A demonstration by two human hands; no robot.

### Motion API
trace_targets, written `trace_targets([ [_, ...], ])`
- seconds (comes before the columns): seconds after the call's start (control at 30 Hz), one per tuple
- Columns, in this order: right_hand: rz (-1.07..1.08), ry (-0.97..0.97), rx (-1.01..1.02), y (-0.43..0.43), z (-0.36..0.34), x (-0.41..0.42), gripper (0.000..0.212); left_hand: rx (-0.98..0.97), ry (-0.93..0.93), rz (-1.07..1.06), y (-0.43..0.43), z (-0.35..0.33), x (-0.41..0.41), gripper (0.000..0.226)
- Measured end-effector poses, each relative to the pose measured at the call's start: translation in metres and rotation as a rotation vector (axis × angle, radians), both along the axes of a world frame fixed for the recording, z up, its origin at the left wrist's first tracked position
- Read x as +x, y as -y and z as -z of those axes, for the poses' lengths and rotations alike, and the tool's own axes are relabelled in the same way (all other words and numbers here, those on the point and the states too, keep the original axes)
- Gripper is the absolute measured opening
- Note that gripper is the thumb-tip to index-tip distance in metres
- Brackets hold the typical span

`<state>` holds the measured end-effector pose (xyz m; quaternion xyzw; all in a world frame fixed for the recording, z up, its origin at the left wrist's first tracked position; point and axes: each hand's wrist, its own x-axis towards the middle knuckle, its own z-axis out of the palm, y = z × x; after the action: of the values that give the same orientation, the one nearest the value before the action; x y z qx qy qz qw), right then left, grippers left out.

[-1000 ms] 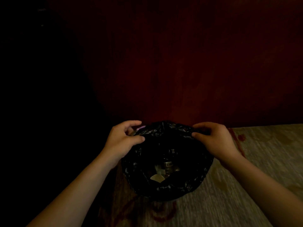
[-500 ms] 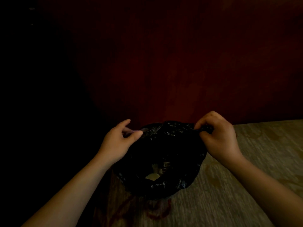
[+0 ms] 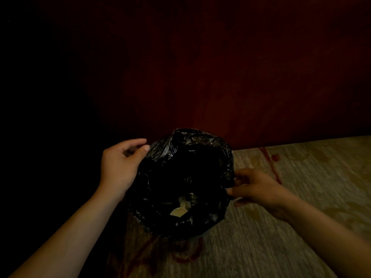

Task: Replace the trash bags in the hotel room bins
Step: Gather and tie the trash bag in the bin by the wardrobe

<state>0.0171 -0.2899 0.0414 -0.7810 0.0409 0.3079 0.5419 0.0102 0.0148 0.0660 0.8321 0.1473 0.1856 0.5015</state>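
Gripping the upper-left rim of the crinkled glossy black plastic trash bag (image 3: 180,177), the left hand (image 3: 118,167) sits left of centre in the frame, thumb and fingertips pinched together on the film. Forearm enters from the lower left corner.

Right hand (image 3: 255,189) at centre right, fingers closed on the bag's right edge, thumb tip against the plastic. Forearm enters from the lower right corner.

Bag occupies the centre and lower centre of the frame, mouth open and facing the camera, rim drawn out between the two hands. The bin under the bag cannot be made out; only plastic shows. Inside, low in the opening, a pale cream rounded scrap of litter (image 3: 178,212) lies with a small shiny grey piece just above it, identity unclear.

Bag stands on a beige woven carpet with dark red streaks (image 3: 301,207), which fills the lower right of the frame. A dark red-brown wooden panel (image 3: 220,77) spans the upper centre and upper right, meeting the carpet just behind the bag. Left third of the frame is too dark to read.
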Motion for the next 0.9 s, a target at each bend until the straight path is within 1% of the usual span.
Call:
trace_targets([
  [0.13, 0.016, 0.072, -0.055, -0.001, -0.002, 0.004, 0.013, -0.042, -0.195, 0.093, -0.002, 0.002, 0.004, 0.020],
  [0.17, 0.018, 0.079, -0.031, 0.000, -0.005, 0.004, 0.007, -0.051, -0.213, 0.094, -0.004, 0.003, 0.004, 0.020],
  [0.2, 0.018, 0.090, 0.006, 0.002, -0.009, 0.004, 0.007, -0.055, -0.208, 0.084, -0.005, 0.004, 0.004, 0.017],
  [0.3, 0.050, 0.130, 0.118, 0.006, -0.025, 0.003, 0.012, -0.094, -0.102, 0.025, -0.006, 0.004, 0.005, 0.009],
  [0.37, 0.104, 0.196, 0.113, 0.007, -0.033, 0.006, 0.014, -0.125, -0.026, -0.009, -0.004, 0.003, 0.006, 0.007],
  [0.43, 0.199, 0.280, 0.073, 0.009, -0.035, 0.011, 0.021, -0.152, 0.030, -0.026, -0.002, 0.003, 0.007, 0.005],
  [0.5, 0.263, 0.309, 0.106, 0.010, -0.037, 0.014, 0.026, -0.148, 0.059, -0.036, -0.001, 0.002, 0.006, 0.008],
  [0.57, 0.245, 0.259, 0.219, 0.010, -0.040, 0.012, 0.032, -0.120, 0.069, -0.041, 0.001, 0.001, 0.006, 0.008],
  [0.63, 0.167, 0.188, 0.357, 0.011, -0.043, 0.007, 0.039, -0.089, 0.079, -0.055, 0.003, -0.001, 0.005, 0.007],
  [0.67, 0.122, 0.158, 0.391, 0.011, -0.045, 0.005, 0.044, -0.069, 0.088, -0.059, 0.003, -0.001, 0.004, 0.008],
  [0.7, 0.090, 0.141, 0.383, 0.011, -0.046, 0.002, 0.051, -0.045, 0.099, -0.061, 0.002, -0.002, 0.003, 0.008],
  [0.77, 0.092, 0.185, 0.250, 0.009, -0.047, -0.002, 0.054, -0.010, 0.122, -0.070, 0.002, -0.003, 0.003, 0.009],
  [0.83, 0.134, 0.360, -0.003, 0.006, -0.047, -0.002, 0.045, -0.017, 0.137, -0.095, 0.003, -0.005, 0.003, 0.010],
  [0.9, 0.125, 0.568, -0.257, 0.007, -0.052, 0.000, 0.039, -0.023, 0.165, -0.130, 0.004, -0.009, 0.003, 0.011],
])
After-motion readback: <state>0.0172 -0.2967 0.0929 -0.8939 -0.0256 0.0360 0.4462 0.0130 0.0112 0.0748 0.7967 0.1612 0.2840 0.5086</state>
